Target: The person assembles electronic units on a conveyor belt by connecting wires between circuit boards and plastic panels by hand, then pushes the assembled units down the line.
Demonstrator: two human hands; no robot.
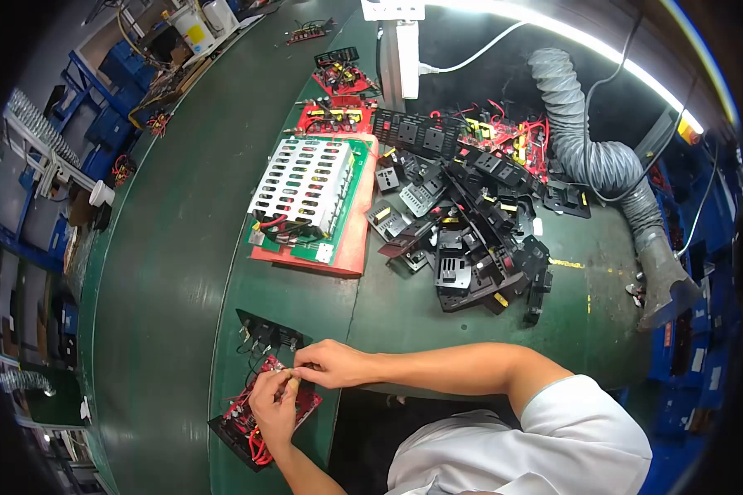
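Observation:
My left hand point(273, 398) and my right hand point(332, 364) meet fingertip to fingertip over a red circuit board point(309, 402). Both are closed in a pinch; whatever lies between the fingers is too small to make out. Black casing shows along the board's lower left edge, and red wires point(259, 446) bunch at its near end. Just beyond the board stands a black panel point(271, 332) with sockets and short leads. My left hand covers part of the board.
A white perforated metal case point(304, 183) rests on a green board and an orange-red pad point(357, 239). Right of it, black socket panels point(470, 223) lie heaped. Red circuit boards point(332, 118) sit behind. A grey flexible duct point(563, 99) hangs at the right. A green belt point(165, 289) runs along the left.

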